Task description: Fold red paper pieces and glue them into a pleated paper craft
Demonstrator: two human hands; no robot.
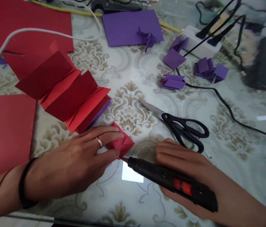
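Note:
My left hand lies flat on the table, fingers stretched out and pressing on a small folded red paper piece. My right hand grips a black glue gun with an orange trigger; its nozzle tip points left and touches the lower edge of the red piece. A larger pleated red paper fold lies just behind my left hand.
Black scissors lie behind my right hand. Red sheets cover the left side. A purple sheet and several folded purple pieces lie farther back. A white power strip, black cables and a white cord cross the patterned tabletop.

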